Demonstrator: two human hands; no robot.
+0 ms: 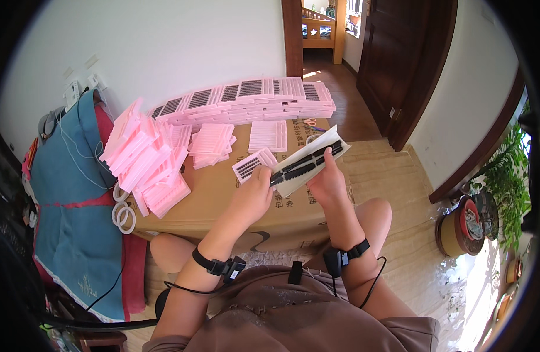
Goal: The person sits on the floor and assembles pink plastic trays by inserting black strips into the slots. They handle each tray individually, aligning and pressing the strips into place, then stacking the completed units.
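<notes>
My right hand (328, 180) grips a white backing sheet (293, 189) from its right side, thumb on top. Rows of black fringed strips (308, 163), which look like false lash strips, lie along the sheet. At the sheet's left end my left hand (256, 192) is closed, its fingertips pinched at the end of a black strip. Just beyond that hand a small pink tray (253, 166) lies tilted on the cardboard box, with several short black rows in it. Behind it sits a pink ridged tray (268, 136) with no black rows showing.
A cardboard box (223, 186) serves as the work surface. Pink trays are heaped in a leaning pile (142, 154) at the left, with tape rolls (124, 217) beside it. Filled trays (229, 94) line the back. Scissors (310, 122) lie at the far right, near a blue pen.
</notes>
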